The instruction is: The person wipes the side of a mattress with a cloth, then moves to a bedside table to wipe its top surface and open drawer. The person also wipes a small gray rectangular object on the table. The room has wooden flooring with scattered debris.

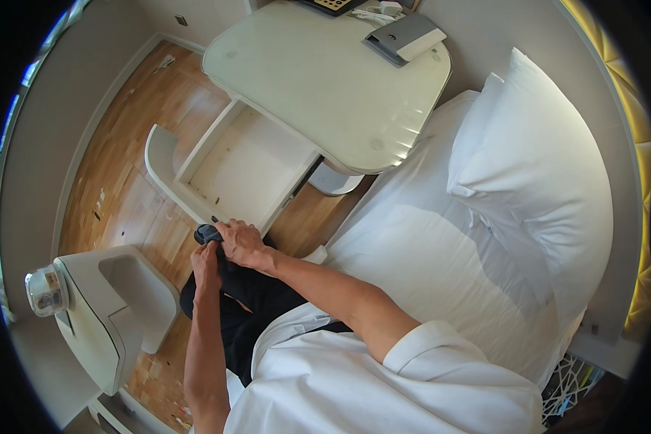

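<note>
My left hand [206, 267] pinches the near side of a small dark grey bundle [206, 233], seemingly rolled cloth. From the right, the fingers of my right hand [242, 242] also hold it, covering part of it. Both hands are close together above my lap, at the front edge of a pulled-out white drawer [255, 154]. A few small dark specks lie on the drawer's floor. Its curved front panel [168, 176] runs just beyond the bundle.
The drawer extends from a glass-topped desk [314, 81] holding a grey case [404, 40], white cables [371, 16] and a dark keypad device [333, 5]. A bed [412, 233] with white pillows [537, 152] stands right. At left, a cabinet [89, 304] bears a clear plastic tub [46, 290].
</note>
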A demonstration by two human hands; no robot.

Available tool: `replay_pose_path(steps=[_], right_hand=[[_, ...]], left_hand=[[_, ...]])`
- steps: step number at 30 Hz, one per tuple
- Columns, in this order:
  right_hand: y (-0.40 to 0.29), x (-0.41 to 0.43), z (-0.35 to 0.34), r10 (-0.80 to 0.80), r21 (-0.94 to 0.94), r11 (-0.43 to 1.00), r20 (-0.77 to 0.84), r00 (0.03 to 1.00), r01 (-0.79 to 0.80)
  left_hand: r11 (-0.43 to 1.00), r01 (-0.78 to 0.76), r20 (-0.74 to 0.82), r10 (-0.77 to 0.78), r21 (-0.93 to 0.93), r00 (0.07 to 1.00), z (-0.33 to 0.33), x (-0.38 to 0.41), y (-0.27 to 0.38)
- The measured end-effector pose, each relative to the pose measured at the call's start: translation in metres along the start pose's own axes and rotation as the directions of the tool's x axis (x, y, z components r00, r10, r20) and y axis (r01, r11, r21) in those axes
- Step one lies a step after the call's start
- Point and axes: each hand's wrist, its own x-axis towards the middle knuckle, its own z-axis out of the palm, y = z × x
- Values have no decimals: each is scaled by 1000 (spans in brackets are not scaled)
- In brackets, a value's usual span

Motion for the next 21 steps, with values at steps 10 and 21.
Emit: replay_pose_path(steps=[10, 21], right_hand=[[9, 6, -25, 34, -41, 999, -18, 999, -34], [-3, 2, -50, -151, -271, 962, -399, 904, 41]], left_hand=[[994, -89, 18, 88, 61, 996, 19, 12, 7], [987, -156, 145, 160, -37, 976, 45, 18, 15]])
